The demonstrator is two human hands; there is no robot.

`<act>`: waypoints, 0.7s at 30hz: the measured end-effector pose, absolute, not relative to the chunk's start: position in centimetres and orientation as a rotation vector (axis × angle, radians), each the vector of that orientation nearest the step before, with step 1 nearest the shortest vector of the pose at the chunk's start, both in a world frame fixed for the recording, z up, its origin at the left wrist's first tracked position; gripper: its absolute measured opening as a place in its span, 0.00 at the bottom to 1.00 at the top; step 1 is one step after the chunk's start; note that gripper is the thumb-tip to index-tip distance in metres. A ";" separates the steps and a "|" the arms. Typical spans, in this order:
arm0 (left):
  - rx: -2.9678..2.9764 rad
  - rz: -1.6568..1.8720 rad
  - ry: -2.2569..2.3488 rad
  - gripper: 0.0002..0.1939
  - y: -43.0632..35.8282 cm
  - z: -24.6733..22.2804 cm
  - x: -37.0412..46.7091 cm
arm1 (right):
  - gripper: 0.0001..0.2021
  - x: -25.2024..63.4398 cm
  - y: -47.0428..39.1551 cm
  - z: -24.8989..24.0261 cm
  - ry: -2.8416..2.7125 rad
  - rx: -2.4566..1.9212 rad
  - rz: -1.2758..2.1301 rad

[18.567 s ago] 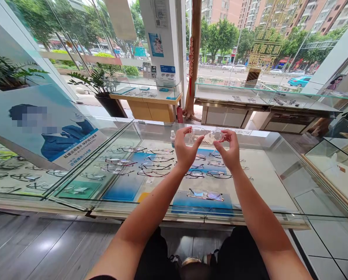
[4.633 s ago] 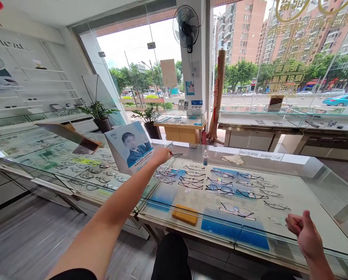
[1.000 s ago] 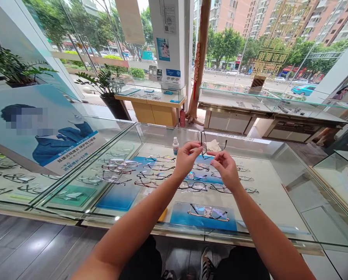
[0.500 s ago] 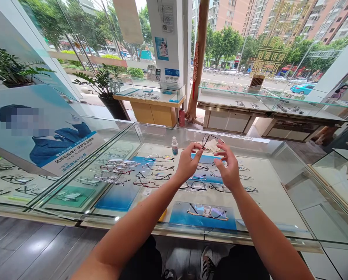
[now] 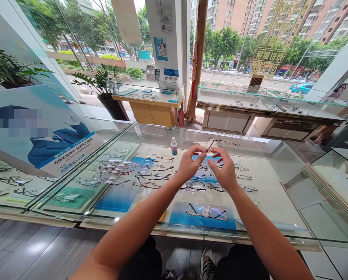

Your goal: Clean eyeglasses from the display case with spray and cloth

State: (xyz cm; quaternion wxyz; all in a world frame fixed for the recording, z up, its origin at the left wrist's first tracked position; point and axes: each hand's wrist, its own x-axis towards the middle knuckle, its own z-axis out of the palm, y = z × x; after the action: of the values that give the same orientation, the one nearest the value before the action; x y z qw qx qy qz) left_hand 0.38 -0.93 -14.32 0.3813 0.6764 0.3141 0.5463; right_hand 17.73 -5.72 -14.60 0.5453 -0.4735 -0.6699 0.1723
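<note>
My left hand (image 5: pixel 191 162) pinches a pair of thin dark-framed eyeglasses (image 5: pixel 208 144) above the glass counter. One temple of the glasses stretches out to the right, beyond my fingers. Close beside the frame is my right hand (image 5: pixel 225 168), its fingers bent and its thumb apart from them; whether a fingertip touches the glasses is unclear. A small white bottle (image 5: pixel 174 147) stands on the counter left of my hands. Behind them a pale cloth (image 5: pixel 199 144) is mostly hidden. Under the glass lie several eyeglasses, including a gold-rimmed pair (image 5: pixel 207 212).
The glass display counter (image 5: pixel 271 194) spans the space before me. A tilted poster board (image 5: pixel 57 149) stands at the left. Farther off are more display cases (image 5: pixel 232 99), a potted plant (image 5: pixel 102 83), a wooden trunk (image 5: pixel 199 58) and a red extinguisher (image 5: pixel 181 118).
The eyeglasses have turned, so a temple now points right. My right hand has moved left and slightly down, closer to my left hand, which still grips the frame.
</note>
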 end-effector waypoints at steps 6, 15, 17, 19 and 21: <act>1.535 1.334 0.666 0.16 -0.4 -14.6 0.6 | 0.18 17.5 -5.4 -15.3 -1.645 -1.140 0.388; 1.508 1.238 0.632 0.14 -0.5 -14.7 0.5 | 0.13 17.3 -5.3 -15.5 -1.663 -1.116 0.377; 1.612 1.247 0.678 0.11 -0.8 -14.4 0.4 | 0.14 17.4 -5.2 -15.6 -1.635 -1.132 0.368; 1.744 1.301 0.750 0.09 -1.2 -14.0 0.2 | 0.14 17.5 -5.2 -15.8 -1.612 -1.147 0.359; 1.845 1.468 0.891 0.07 -1.2 -13.5 -0.2 | 0.14 17.6 -5.1 -15.8 -1.589 -1.164 0.360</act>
State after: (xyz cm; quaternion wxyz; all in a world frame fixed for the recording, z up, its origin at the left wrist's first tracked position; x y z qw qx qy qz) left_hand -0.18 -1.21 -13.53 0.3054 0.6969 0.3367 0.5547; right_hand 17.65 -5.14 -15.79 0.5392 -0.4894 -0.6684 0.1516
